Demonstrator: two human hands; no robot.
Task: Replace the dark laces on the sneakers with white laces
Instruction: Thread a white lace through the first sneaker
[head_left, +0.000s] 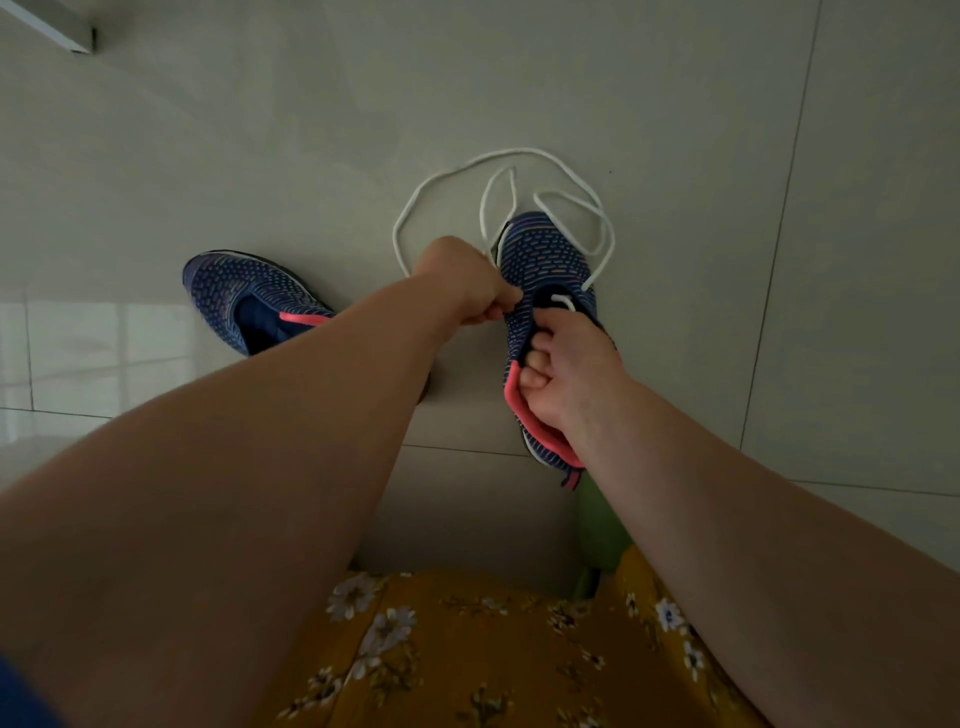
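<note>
Two blue knit sneakers with pink collars sit on a pale tiled floor (675, 130). Furthest left, the left sneaker (244, 296) lies on the tiles with its toe pointing up-left, its heel end hidden behind the left forearm; no lace shows on it. Next, the left hand (462, 283) is clenched at the inner edge of the right sneaker (545, 270), fingers curled tight where the white lace (415, 208) runs into the fist. That lace spreads in loose loops on the floor beyond the toe and drapes over the shoe's front, one strand coming down to the tongue opening. Further right, the right hand (566, 374) grasps the right sneaker by its collar, fingers hooked inside the opening, thumb side outside. Nearest the viewer, a mustard floral garment (467, 649) covers the lap.
</note>
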